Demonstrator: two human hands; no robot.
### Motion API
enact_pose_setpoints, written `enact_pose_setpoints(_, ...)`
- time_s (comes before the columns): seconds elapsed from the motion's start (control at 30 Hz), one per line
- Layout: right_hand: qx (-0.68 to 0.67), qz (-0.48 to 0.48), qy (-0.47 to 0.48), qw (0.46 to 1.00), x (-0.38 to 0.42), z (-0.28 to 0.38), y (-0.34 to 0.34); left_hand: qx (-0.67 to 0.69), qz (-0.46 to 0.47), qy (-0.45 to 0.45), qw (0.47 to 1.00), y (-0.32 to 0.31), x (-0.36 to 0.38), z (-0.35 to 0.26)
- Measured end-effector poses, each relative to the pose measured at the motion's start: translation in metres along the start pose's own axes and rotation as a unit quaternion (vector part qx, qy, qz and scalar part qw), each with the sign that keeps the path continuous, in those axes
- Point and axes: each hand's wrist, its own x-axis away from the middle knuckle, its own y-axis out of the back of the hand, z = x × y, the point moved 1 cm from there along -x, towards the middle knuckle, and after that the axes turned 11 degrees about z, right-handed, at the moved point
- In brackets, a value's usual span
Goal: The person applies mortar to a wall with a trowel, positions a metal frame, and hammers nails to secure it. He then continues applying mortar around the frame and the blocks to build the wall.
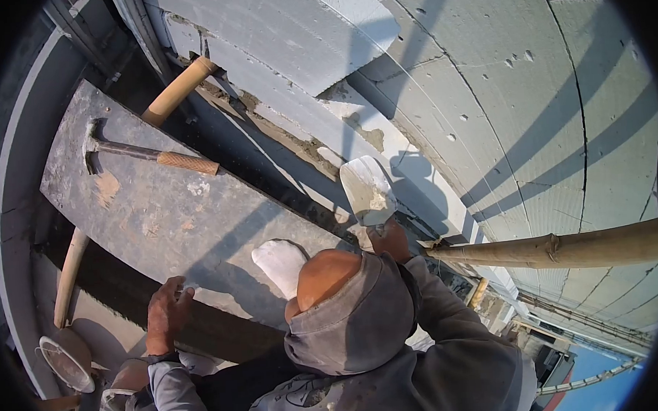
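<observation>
My right hand (392,239) is closed around the handle of a trowel (359,185), which is mostly hidden by the fingers. Pale mortar clings to the flat, rounded blade, held close to a strip of white block along the wall. At the near edge of a grey board (218,219), my left hand (169,314) hangs with slightly bent fingers, apart from one another and gripping nothing visible. A hammer (129,150) with a tan grip lies toward the board's far left end. A white shoe (278,266) rests on the board, below a bare knee (329,276).
Pale blocks (487,108) form the wall on the right. One bamboo pole (555,251) juts across at right; another (178,92) runs beneath the board. A dark gap (222,148) separates board and wall. A round container (68,360) stands at lower left.
</observation>
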Motion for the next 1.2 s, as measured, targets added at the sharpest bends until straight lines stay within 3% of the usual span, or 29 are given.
enact_pose_setpoints(0.07,-0.004,-0.017,0.004,1.000,0.016,0.005,0.038,0.007,0.005,-0.011,1.000,-0.002,-0.002,-0.002)
enact_pose_setpoints(0.13,0.079,-0.016,-0.116,0.990,0.017,0.010,0.070,0.004,0.011,-0.015,1.000,-0.005,-0.005,-0.002)
enact_pose_setpoints(0.27,0.124,0.003,-0.136,0.983,-0.001,-0.011,0.087,-0.001,-0.004,-0.031,0.999,-0.003,-0.005,0.000)
enact_pose_setpoints(0.43,0.197,0.033,-0.068,0.978,-0.035,-0.013,0.098,-0.012,-0.025,-0.027,0.999,-0.002,-0.001,0.005)
enact_pose_setpoints(0.6,0.244,0.046,-0.061,0.967,-0.064,0.009,0.112,0.004,-0.025,-0.027,0.999,-0.003,0.003,0.000)
enact_pose_setpoints(0.67,0.218,0.015,0.024,0.976,-0.078,0.010,0.109,0.002,-0.025,-0.021,0.999,0.000,0.005,-0.003)
enact_pose_setpoints(0.77,0.286,0.062,-0.005,0.956,-0.090,0.034,0.113,-0.008,-0.030,-0.018,0.999,0.003,0.008,-0.006)
enact_pose_setpoints(0.9,0.277,0.097,0.017,0.956,-0.107,0.043,0.109,-0.013,-0.027,-0.022,0.999,0.001,0.007,-0.004)
enact_pose_setpoints(1.0,0.353,0.047,0.047,0.933,-0.117,0.039,0.099,-0.016,-0.025,-0.019,0.999,0.002,0.008,-0.002)
enact_pose_setpoints(1.07,0.281,-0.030,0.103,0.954,-0.117,0.044,0.094,-0.018,-0.028,-0.018,0.999,0.003,0.009,-0.004)
enact_pose_setpoints(1.2,0.259,-0.043,0.127,0.957,-0.130,0.033,0.077,-0.009,-0.022,-0.005,1.000,0.004,0.010,-0.004)
